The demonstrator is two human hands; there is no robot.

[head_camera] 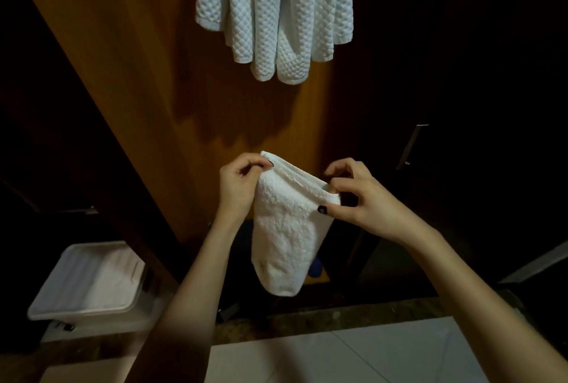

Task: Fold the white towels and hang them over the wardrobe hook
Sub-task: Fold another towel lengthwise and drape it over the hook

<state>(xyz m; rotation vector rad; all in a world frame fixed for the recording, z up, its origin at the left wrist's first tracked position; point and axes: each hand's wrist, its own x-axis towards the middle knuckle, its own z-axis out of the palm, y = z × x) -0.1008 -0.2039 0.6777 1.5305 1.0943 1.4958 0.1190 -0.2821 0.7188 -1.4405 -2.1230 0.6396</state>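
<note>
Folding step: left hand (238,187) and right hand (358,198) each pinch a top corner of the folded white towel (285,229), below the hung waffle towels (273,13). Next: lift it to the unseen hook.

Bare hands: two, the left hand (238,189) and the right hand (359,198)
Small white folded terry towel (285,229): one
White quilted waffle-texture towels hanging (273,13): cannot tell the number, several overlapping folds
White lidded plastic storage box (92,281): one
Metal door handle (412,144): one
</note>
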